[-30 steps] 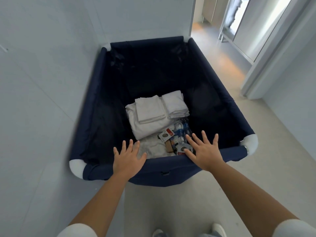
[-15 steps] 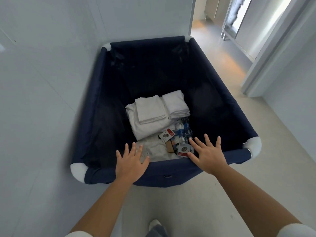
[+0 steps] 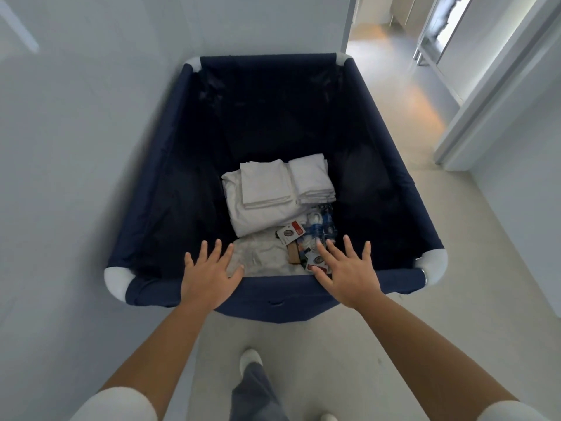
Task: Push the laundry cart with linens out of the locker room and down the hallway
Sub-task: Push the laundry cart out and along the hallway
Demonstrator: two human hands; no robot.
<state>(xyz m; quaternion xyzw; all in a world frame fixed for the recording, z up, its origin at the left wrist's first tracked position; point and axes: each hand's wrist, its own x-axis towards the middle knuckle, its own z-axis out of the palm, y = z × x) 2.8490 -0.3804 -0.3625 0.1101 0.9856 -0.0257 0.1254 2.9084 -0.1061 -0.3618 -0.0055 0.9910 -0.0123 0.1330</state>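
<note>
A navy fabric laundry cart with white corner caps fills the middle of the view. Folded white linens lie at its bottom, with small packets and water bottles beside them. My left hand rests flat on the near rim, fingers spread. My right hand lies flat on the same rim further right, fingers also spread. Neither hand curls around the rim.
A white wall runs close along the cart's left side. A doorway opens ahead on the right, with a white door frame to the right. Light floor lies to the right. My foot steps forward below.
The cart has rolled forward along the left wall toward the doorway. Both hands stay flat on the near rim. My left foot has stepped forward.
</note>
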